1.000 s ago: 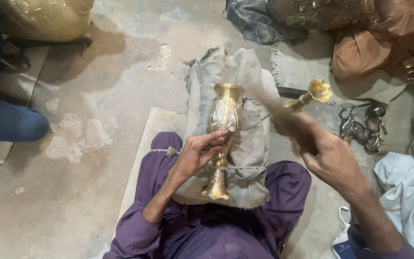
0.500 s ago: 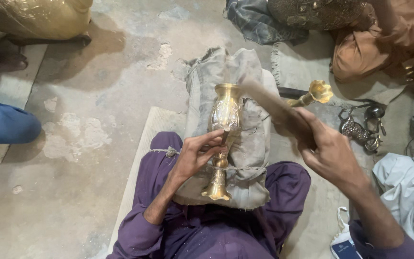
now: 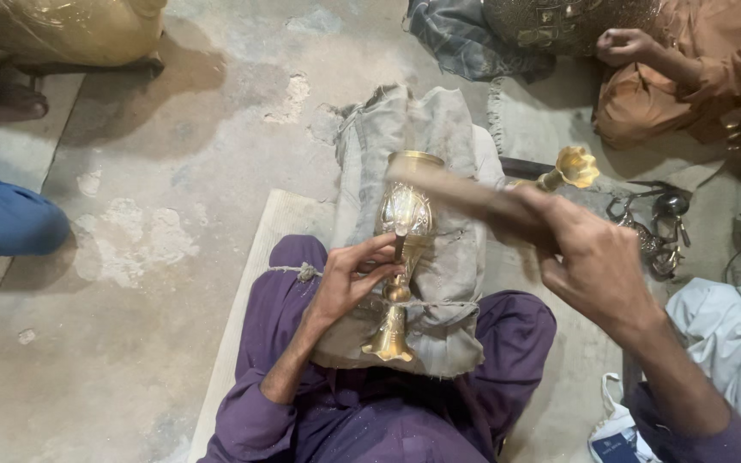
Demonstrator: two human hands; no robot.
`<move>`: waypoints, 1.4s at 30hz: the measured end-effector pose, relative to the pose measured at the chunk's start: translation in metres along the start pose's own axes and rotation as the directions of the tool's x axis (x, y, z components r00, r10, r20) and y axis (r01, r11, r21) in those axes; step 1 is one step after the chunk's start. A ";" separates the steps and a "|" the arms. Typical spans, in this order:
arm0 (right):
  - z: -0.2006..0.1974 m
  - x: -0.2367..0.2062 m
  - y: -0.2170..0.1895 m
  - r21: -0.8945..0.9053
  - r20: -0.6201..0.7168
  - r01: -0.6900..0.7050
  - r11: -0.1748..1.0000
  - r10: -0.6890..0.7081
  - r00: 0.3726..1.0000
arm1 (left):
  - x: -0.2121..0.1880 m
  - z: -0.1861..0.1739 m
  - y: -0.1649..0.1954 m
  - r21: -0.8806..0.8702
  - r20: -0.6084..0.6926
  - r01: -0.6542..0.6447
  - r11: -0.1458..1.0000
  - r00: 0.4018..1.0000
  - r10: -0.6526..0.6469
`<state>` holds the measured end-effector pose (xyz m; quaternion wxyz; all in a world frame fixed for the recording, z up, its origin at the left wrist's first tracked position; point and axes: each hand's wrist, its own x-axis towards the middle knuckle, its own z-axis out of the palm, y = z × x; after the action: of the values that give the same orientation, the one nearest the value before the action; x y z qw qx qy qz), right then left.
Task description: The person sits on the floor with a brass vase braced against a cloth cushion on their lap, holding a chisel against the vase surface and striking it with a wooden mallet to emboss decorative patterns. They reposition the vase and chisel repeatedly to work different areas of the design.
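Observation:
A brass goblet-shaped vase [image 3: 405,214] lies on a grey cloth pad [image 3: 452,257] across my lap, mouth away from me. My left hand [image 3: 349,279] pinches a thin dark punch tool [image 3: 399,243] upright against the vase's belly. My right hand [image 3: 589,257] grips a wooden hammer [image 3: 456,190], blurred with motion, its head over the vase's upper part. My legs are in purple cloth.
A small brass piece [image 3: 572,167] and dark metal tools [image 3: 658,227] lie to the right. Another person in orange [image 3: 671,77] sits at the back right by an engraved metal vessel [image 3: 559,21]. A person in blue [image 3: 2,223] is at the left.
My right hand has swung the hammer leftward and down toward the vase. The left hand keeps the punch in place.

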<state>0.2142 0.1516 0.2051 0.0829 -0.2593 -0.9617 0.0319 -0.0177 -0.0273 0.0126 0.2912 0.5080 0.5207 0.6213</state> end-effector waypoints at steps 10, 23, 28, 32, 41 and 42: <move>-0.009 0.015 -0.013 -0.108 0.169 0.027 0.994 -0.008 0.986 | -0.004 0.003 -0.014 -0.029 -0.047 -0.014 0.999 0.999 0.012; -0.016 0.032 -0.021 -0.372 0.238 0.101 0.923 -0.010 0.971 | -0.007 0.004 -0.012 -0.043 -0.085 0.048 0.998 0.995 -0.051; -0.015 0.033 -0.023 -0.259 0.316 0.012 0.966 0.073 0.946 | -0.006 0.004 -0.010 -0.099 -0.104 0.054 0.994 0.993 -0.064; -0.018 0.035 -0.020 -0.290 0.159 0.147 0.946 -0.104 0.982 | -0.006 0.004 -0.015 -0.143 -0.065 0.010 0.990 0.998 -0.019; -0.019 0.043 -0.022 -0.326 0.195 0.101 0.940 -0.038 0.980 | -0.008 0.006 -0.017 -0.154 -0.082 0.028 0.988 0.996 -0.041; -0.019 0.044 -0.022 -0.213 0.209 0.045 0.976 0.000 0.978 | -0.008 0.007 -0.017 -0.172 -0.092 0.039 0.984 0.994 -0.055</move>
<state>0.1692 0.1552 0.2321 -0.0464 -0.2510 -0.9657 -0.0469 -0.0120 -0.0268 -0.0068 0.3225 0.4380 0.4911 0.6804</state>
